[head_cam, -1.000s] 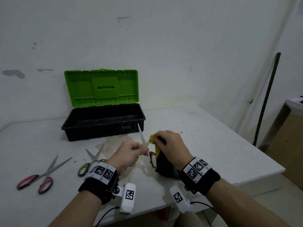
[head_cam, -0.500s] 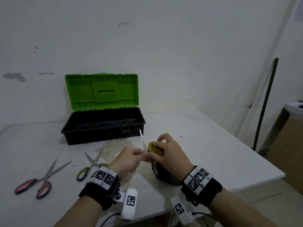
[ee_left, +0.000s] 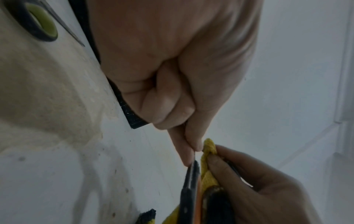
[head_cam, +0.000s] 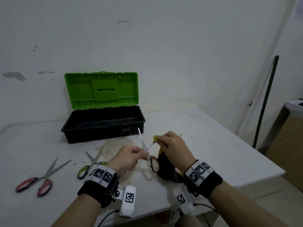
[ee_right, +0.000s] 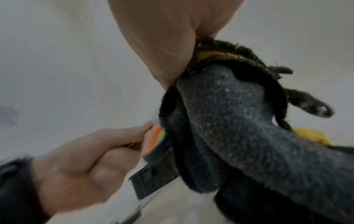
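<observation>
On the white table [head_cam: 205,145], before the open green-lidded toolbox [head_cam: 101,126], the right hand [head_cam: 173,148] curls round a yellow-and-black cloth [head_cam: 165,167], pinching it onto one blade of the orange-handled scissors [head_cam: 144,145]. The left hand [head_cam: 127,158] pinches them at the pivot, above the tabletop. The wristbands [head_cam: 103,174] bear square coded markers.

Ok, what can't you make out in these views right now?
- Head view: the right hand and cloth cover one blade tip of the scissors held by the left hand.
- Head view: the toolbox floor is dark, partly behind its front wall.
- Head view: the left wristband partly hides one handle of the green-handled scissors.
- Right wrist view: blurred; only the scissors' orange handle shows.
</observation>
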### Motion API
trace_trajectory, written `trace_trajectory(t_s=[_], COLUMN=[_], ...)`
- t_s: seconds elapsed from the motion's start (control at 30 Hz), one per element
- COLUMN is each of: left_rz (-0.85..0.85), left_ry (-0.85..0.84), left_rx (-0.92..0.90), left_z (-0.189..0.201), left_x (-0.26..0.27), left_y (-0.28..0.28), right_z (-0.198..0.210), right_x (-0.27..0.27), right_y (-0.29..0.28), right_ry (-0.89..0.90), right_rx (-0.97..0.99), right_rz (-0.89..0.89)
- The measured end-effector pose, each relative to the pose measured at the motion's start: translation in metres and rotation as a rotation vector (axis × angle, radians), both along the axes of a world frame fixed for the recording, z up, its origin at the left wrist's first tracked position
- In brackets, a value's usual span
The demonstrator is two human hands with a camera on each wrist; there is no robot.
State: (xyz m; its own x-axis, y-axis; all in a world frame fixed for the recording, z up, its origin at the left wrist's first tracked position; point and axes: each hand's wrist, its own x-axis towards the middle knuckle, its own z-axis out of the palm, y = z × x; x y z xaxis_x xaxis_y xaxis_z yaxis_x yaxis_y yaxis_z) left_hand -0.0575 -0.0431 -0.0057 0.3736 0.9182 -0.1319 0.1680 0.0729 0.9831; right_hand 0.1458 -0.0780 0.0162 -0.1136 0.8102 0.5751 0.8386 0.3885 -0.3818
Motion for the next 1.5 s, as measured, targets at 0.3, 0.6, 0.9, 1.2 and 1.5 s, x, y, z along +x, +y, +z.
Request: trace_trajectory(t_s=[0.3, 0.6, 0.9, 1.2, 1.5], left_rz=[0.009, 0.031, 0.026, 0.005, -0.025], left_ry=[0.034, -0.015, 0.010, 0.151, -0.099], left_rx=[0.079, 0.001, 0.012, 0.163, -0.089], left_z=[0.002, 0.001, 0.002, 0.007, 0.002], left_x=[0.003, -0.002, 0.000, 0.002, 0.001], left_y=[-0.002, -0.004, -0.008, -0.009, -0.004], right_z=[-0.002, 0.018, 0.017, 0.015, 0.008], right_x=[-0.014, -0.003, 0.007, 0.002, -0.003], right_y=[-0.008, -0.001, 0.004, 0.007, -0.010], right_ry=[-0.064, 0.018, 0.034, -0.009, 0.025], right_rx=[-0.058, -0.013, -0.067, -0.145, 0.018], right_rz=[0.122, 0.057, -0.070, -0.015, 0.188])
